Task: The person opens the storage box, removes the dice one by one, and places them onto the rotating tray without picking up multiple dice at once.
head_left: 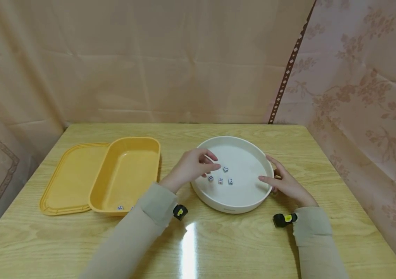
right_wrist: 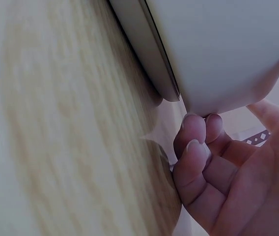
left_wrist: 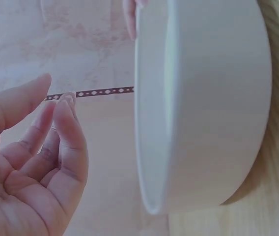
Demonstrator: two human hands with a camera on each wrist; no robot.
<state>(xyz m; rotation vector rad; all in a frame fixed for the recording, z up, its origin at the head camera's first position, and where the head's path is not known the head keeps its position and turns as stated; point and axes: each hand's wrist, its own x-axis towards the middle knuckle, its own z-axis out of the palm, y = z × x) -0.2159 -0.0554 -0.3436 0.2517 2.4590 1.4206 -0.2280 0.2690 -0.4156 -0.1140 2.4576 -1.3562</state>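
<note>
A round white tray [head_left: 231, 207] stands on the table, with several small white dice [head_left: 220, 181] lying inside on its left half. Over the tray's left rim reaches my left hand [head_left: 192, 166], close beside the dice. In the left wrist view, the thumb [left_wrist: 24, 101] stands apart from the bent fingers [left_wrist: 70, 147], with nothing between them. My right hand [head_left: 286, 184] holds the tray's right side, thumb over the rim and the other fingers outside against the wall. Those curled fingers [right_wrist: 191, 157] show below the tray wall in the right wrist view.
Left of the tray sits a yellow rectangular box [head_left: 124, 170], with dice [head_left: 120, 208] at its near end. Its flat yellow lid [head_left: 74, 178] lies further left, partly under the box. Curtains [head_left: 170, 62] hang behind the wooden table [head_left: 240, 248].
</note>
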